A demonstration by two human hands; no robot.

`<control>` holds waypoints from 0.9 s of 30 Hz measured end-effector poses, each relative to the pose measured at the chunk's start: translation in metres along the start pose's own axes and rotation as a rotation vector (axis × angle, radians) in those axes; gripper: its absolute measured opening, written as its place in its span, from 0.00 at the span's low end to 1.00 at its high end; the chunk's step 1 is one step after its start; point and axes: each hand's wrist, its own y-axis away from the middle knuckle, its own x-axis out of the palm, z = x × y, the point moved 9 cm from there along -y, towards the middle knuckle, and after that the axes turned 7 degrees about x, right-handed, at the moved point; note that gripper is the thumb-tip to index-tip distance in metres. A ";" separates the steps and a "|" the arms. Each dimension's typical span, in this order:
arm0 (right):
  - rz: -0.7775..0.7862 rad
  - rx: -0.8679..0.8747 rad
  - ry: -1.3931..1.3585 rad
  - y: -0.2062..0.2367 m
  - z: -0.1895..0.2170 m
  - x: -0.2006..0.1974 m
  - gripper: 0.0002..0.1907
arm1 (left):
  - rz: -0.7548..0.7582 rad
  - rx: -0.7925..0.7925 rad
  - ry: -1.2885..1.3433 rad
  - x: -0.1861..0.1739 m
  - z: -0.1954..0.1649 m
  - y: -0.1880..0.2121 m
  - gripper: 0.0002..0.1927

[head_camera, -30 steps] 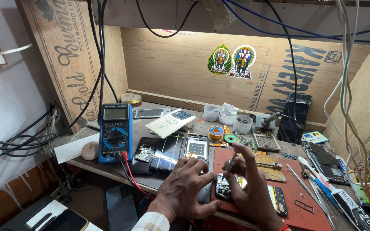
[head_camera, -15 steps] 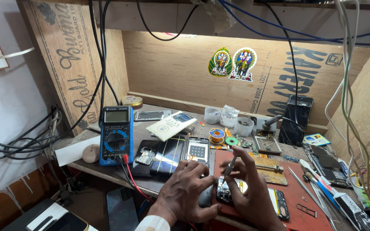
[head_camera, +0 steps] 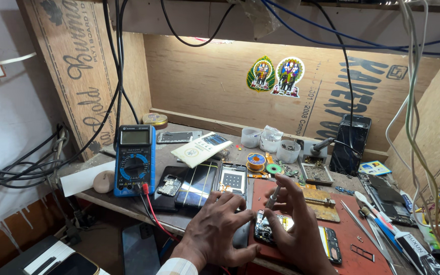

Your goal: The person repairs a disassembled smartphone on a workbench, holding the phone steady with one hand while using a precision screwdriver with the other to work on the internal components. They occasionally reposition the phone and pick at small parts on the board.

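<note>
Blue casing first: the multimeter (head_camera: 134, 159) stands propped at the far left of the bench, its red and black leads trailing down toward the front edge. We take the opened phone (head_camera: 268, 227) as our landmark; it lies back-up on the red mat (head_camera: 362, 239), insides exposed, right at the front edge.

Left of the phone, our left hand (head_camera: 220, 229) lies flat with fingers spread, fingertips pressing down just beside the phone's left edge. It grasps nothing; it only steadies the work.

Directly above the phone, the screwdriver (head_camera: 271, 197) stands nearly upright, its tip down on the phone's upper part. Right of the phone, our right hand (head_camera: 296, 224) pinches the screwdriver shaft between thumb and fingertips, the other fingers curled loosely.

Behind the phone lie a row of dark screens and a bare phone frame (head_camera: 232, 180); further right of it, tweezers (head_camera: 362, 229) and loose tools.

Notes on technique, as we judge it: keep the shaft square to the screw, press down lightly, and turn with fingertips only. The left hand should keep the phone from sliding. Small screws could roll off the mat.
</note>
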 end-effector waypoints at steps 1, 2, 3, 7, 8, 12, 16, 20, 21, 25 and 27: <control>0.010 -0.004 -0.006 0.001 0.001 0.001 0.39 | -0.007 0.005 -0.004 -0.001 -0.001 0.001 0.32; 0.019 -0.008 -0.012 0.001 0.002 0.002 0.39 | -0.013 0.013 -0.007 -0.002 -0.001 0.001 0.32; 0.026 -0.014 -0.016 0.001 0.003 0.002 0.40 | -0.022 0.022 -0.010 -0.002 -0.002 0.000 0.33; 0.001 0.034 0.032 -0.001 0.001 0.000 0.40 | -0.026 0.033 -0.016 -0.004 -0.002 -0.001 0.33; 0.007 -0.015 0.007 0.000 0.006 0.000 0.39 | -0.020 0.026 -0.015 -0.003 -0.002 0.000 0.33; -0.025 0.095 0.039 -0.001 -0.004 -0.001 0.41 | -0.015 0.027 -0.015 -0.001 -0.002 0.000 0.33; 0.041 -0.007 -0.050 0.001 0.004 0.002 0.39 | -0.016 0.029 -0.016 -0.001 -0.001 -0.001 0.33; 0.063 0.027 -0.069 -0.001 -0.002 0.006 0.41 | 0.006 0.014 -0.003 0.000 0.000 -0.001 0.33; 0.060 0.028 -0.060 0.000 -0.003 0.006 0.42 | 0.016 0.008 0.004 0.001 0.000 0.000 0.33; 0.065 0.030 -0.064 0.000 -0.006 0.006 0.43 | 0.007 0.015 -0.006 0.001 -0.001 0.000 0.33; 0.066 0.014 -0.060 0.000 -0.005 0.007 0.42 | 0.004 0.013 -0.006 0.000 0.000 -0.001 0.33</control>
